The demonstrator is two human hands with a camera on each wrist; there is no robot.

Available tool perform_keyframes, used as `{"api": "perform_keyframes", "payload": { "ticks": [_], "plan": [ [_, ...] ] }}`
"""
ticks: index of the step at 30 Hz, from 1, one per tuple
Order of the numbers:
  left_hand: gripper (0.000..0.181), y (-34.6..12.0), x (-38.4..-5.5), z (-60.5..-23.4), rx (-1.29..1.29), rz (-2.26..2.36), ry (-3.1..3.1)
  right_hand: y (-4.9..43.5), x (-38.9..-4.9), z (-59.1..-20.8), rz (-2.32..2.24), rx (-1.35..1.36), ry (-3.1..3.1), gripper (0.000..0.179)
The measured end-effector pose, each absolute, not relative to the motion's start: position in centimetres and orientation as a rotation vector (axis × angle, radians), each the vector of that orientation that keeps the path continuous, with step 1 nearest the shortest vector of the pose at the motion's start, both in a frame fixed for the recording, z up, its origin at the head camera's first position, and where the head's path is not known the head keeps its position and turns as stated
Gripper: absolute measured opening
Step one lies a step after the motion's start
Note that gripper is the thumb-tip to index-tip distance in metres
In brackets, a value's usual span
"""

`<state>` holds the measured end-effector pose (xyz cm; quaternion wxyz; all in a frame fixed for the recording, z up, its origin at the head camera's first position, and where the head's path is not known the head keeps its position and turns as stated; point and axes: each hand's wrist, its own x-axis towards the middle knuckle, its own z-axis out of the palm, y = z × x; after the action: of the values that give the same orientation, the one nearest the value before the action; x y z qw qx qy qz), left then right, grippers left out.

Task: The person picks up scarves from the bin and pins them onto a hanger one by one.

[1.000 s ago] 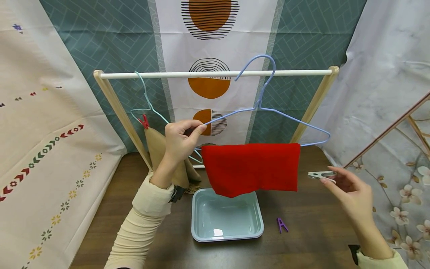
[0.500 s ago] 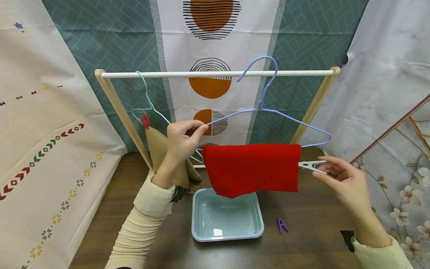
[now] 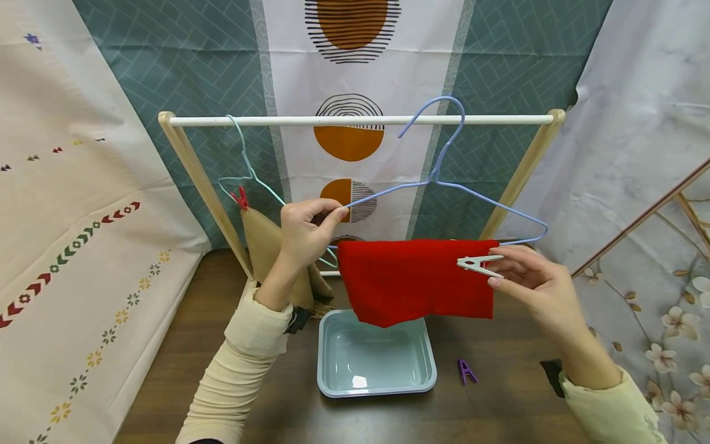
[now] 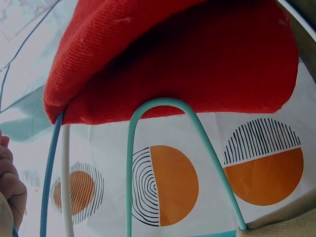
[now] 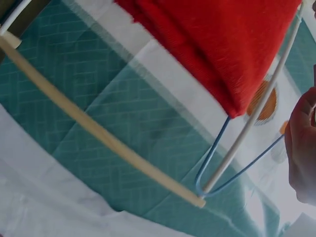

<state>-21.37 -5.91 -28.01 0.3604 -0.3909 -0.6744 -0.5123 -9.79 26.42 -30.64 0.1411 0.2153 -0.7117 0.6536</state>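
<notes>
My left hand point(image 3: 309, 231) pinches the left arm of a blue clothes hanger point(image 3: 391, 188), whose hook overlaps the rack's white rail in the head view. Folded over the hanger's lower bar hangs a red cloth point(image 3: 410, 280), seen from below in the left wrist view. Between thumb and fingers of my right hand point(image 3: 535, 280) is a pale grey clothespin point(image 3: 478, 265), its tip pointing left in front of the cloth's upper right part. In the right wrist view the red cloth point(image 5: 212, 44) hangs on the blue bar, and the right hand point(image 5: 302, 148) shows only at the edge.
A wooden-legged drying rack point(image 3: 188, 179) stands behind. On its left a mint hanger point(image 3: 244, 148) carries a tan cloth point(image 3: 266, 240) under a red clothespin point(image 3: 241, 198). A pale blue basin point(image 3: 377, 364) and a purple clothespin point(image 3: 466, 372) are on the brown table point(image 3: 477, 413).
My right hand has moved left with the grey clothespin, from beside the red cloth to in front of its upper right part. My left hand keeps its grip on the hanger, drifting slightly right.
</notes>
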Motion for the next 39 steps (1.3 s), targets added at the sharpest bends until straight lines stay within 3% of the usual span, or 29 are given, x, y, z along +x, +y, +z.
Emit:
{"api": "perform_keyframes", "payload": {
  "ticks": [21,29,39],
  "plan": [
    [0.004,-5.4,-21.2,-28.3,-1.01,-1.34,-1.747,20.9,-13.1,-29.8,1.991,0.751,-1.964,0.034],
    [0.005,-5.1,-20.9,-28.2,-1.012,-1.328,-1.754,18.4,-14.3,-29.1,1.798,0.678,-2.15,0.025],
    [0.005,-5.0,-20.7,-28.2,-1.001,-1.321,-1.763,15.2,-16.1,-28.3,1.554,0.849,-2.014,0.014]
  ]
}}
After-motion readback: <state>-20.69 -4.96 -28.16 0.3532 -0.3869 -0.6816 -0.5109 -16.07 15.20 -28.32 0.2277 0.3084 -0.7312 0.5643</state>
